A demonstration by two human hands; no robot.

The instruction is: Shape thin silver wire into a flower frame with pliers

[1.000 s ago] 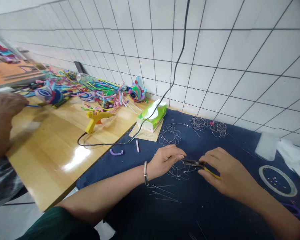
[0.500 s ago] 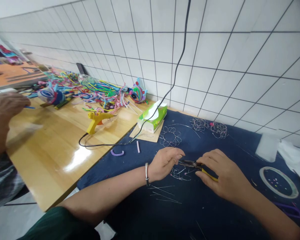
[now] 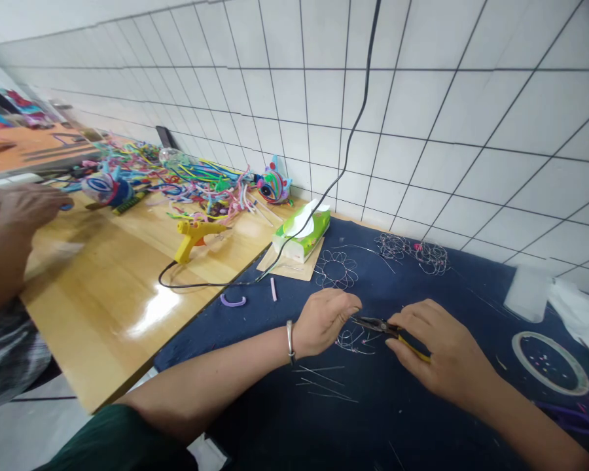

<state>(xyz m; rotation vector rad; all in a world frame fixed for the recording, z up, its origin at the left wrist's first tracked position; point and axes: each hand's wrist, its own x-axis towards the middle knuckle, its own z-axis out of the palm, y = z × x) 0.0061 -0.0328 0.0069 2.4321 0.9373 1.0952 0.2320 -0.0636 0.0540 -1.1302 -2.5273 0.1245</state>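
Working wirework [image 3: 356,341] over the dark cloth [image 3: 422,418], at 4 o'clock from the left hand [image 3: 324,320]. Seemingly pinching its edge between closed fingertips, hiding the exact contact. Gripping pliers [image 3: 381,326] at the wirework's 2 o'clock with curled fingers of the right hand [image 3: 439,340]. Probably handling light, springy, easily bent; calling for a pinch beside the pliers' tips. Seeing loose wires [image 3: 326,388] at 7, a wire flower [image 3: 337,281] at 11.

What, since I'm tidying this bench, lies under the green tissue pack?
A flat tan sheet juts out from beneath the tissue pack. The part the pack covers, and anything else beneath it, can't be seen.
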